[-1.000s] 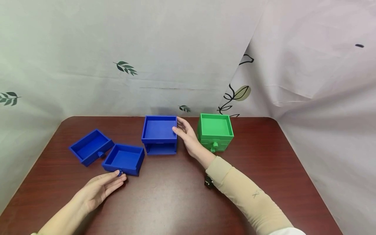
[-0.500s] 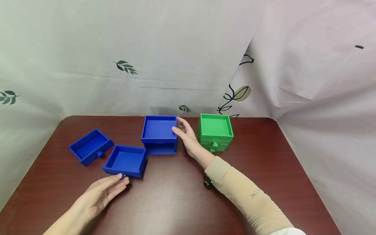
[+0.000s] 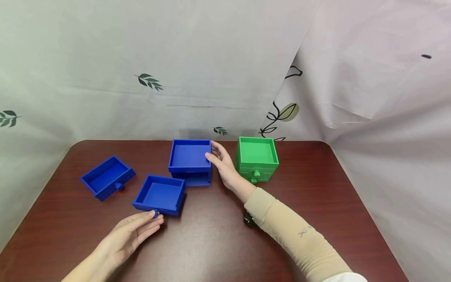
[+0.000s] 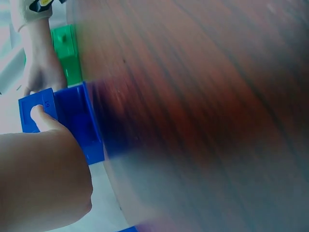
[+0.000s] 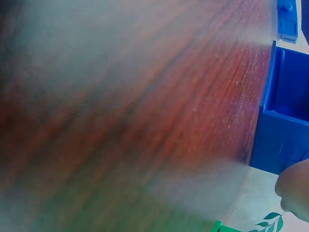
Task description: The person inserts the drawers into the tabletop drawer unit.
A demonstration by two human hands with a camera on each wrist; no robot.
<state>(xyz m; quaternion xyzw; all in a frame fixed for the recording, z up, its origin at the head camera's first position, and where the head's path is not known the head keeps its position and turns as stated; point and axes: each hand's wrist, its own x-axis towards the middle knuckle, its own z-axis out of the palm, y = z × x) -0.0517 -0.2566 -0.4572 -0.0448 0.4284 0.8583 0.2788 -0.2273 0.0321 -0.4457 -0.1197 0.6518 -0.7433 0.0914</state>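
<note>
My left hand point(image 3: 127, 237) pinches the round knob of a blue drawer point(image 3: 163, 192) between thumb and fingers. The drawer is in front of and left of a blue cabinet point(image 3: 190, 154), whose front has an open slot below a shallow top tray. My right hand point(image 3: 224, 164) grips the cabinet's right side, thumb on the tray's rim; its other fingertips are partly hidden behind that side. In the right wrist view, only part of the right hand point(image 5: 294, 191) shows beside the cabinet wall point(image 5: 277, 140).
A second blue drawer point(image 3: 107, 177) lies at an angle on the left of the brown table point(image 3: 218, 243). Just right of my right hand stands a green cabinet point(image 3: 257, 158) with knobs in front. A pale cloth point(image 3: 211, 70) hangs behind the table.
My left hand has moved right with the blue drawer, closer to the cabinet's front and away from the second drawer. The right hand and the cabinet have stayed in place.
</note>
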